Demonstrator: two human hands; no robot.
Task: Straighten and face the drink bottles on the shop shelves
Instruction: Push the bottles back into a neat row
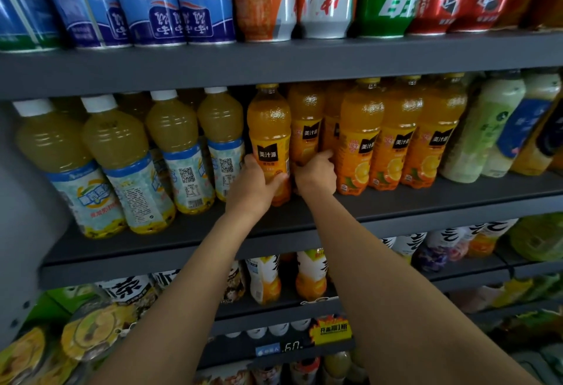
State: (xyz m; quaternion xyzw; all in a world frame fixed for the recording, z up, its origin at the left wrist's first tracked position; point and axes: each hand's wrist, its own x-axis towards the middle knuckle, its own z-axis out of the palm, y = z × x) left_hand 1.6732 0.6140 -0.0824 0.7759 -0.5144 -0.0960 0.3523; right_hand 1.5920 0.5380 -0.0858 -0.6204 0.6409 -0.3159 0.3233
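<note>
Orange juice bottles are what I am working on, the row on the middle shelf (pixel 396 201). I take the leftmost front bottle (pixel 269 140) as my landmark: it stands at the shelf's front edge, black label panel facing me, just right of the pale yellow drinks with white caps (pixel 170 153). My left hand (pixel 256 183) grips its lower body, fingers curled round the label from the left and the thumb underneath on the right. My right hand (pixel 315 175) reaches just right of the landmark, fingers curled into the gap there and touching the set-back orange bottle (pixel 306 128) behind it; I cannot tell whether they truly hold that bottle or only press it.

To do this step well, I judge that I should keep the landmark steady with the left hand while the right draws the set-back bottle forward until it lines up with the three faced bottles (pixel 396 140) further right of the landmark. I would turn it so the black panel looks outward, keep it upright, and move slowly, since the neighbours stand close and a nudge could tip one.
</note>
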